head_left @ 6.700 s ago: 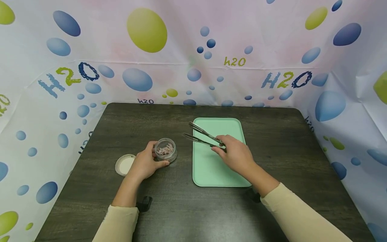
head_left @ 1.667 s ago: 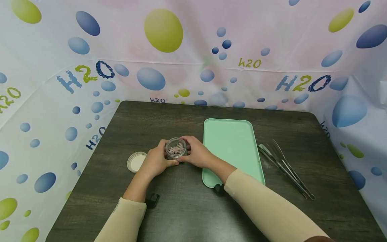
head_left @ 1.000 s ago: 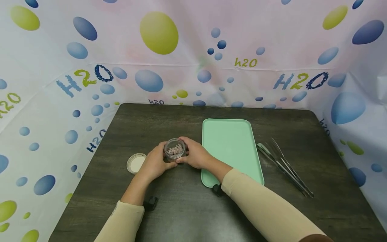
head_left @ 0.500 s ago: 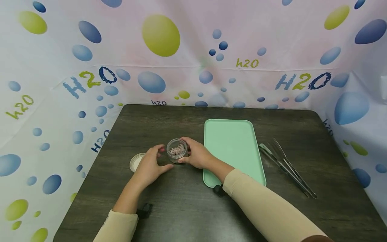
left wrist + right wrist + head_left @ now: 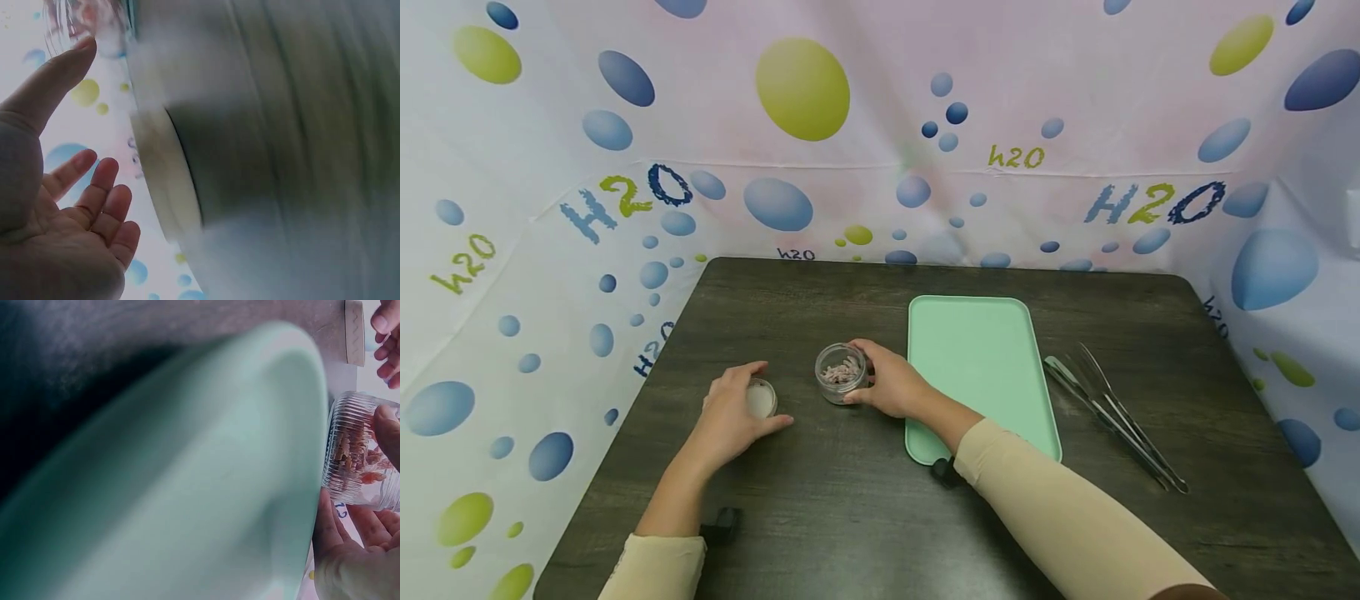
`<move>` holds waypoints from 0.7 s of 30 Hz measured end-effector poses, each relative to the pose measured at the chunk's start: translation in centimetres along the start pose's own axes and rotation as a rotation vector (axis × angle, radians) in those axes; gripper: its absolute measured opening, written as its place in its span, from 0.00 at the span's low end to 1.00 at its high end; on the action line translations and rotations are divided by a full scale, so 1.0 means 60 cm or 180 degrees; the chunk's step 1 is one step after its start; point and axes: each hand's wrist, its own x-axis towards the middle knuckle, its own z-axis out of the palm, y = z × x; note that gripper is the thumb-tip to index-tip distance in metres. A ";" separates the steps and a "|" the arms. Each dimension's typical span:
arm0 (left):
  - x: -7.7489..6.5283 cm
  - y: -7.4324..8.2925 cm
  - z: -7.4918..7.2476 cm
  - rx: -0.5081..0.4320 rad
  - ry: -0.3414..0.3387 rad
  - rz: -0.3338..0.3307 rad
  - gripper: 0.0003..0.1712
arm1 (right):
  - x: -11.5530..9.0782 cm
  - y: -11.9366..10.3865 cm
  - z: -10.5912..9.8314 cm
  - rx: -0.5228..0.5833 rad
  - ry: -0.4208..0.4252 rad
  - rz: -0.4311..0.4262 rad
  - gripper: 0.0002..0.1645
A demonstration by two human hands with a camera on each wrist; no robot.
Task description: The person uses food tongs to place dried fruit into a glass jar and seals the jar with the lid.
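A ribbed clear glass jar [image 5: 841, 375] with small pinkish-brown pieces in it stands upright on the table, its mouth uncovered. My right hand [image 5: 891, 383] holds it from the right, thumb and fingers round its side; the right wrist view shows the jar [image 5: 350, 450] in that grip. Left of the jar lies its pale round lid [image 5: 762, 399]. My left hand [image 5: 726, 415] reaches about the lid with thumb and fingers spread. In the left wrist view the fingers are loosely bent and a gap shows between them and the lid [image 5: 167, 175].
A mint-green tray [image 5: 973, 367] lies right of the jar, under my right forearm. Metal tongs [image 5: 1112, 412] rest on the dark wooden table [image 5: 835, 517] beyond the tray's right side. A patterned sheet [image 5: 880, 100] hangs behind the table.
Tongs earlier in my right hand now lie right of the tray. Both hands held the jar; my left hand has let go and moved left to the lid. The right still holds the jar.
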 end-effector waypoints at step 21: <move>-0.009 -0.080 -0.025 0.0223 -0.0326 -0.0095 0.60 | 0.000 0.011 0.003 0.0184 -0.0058 -0.0060 0.56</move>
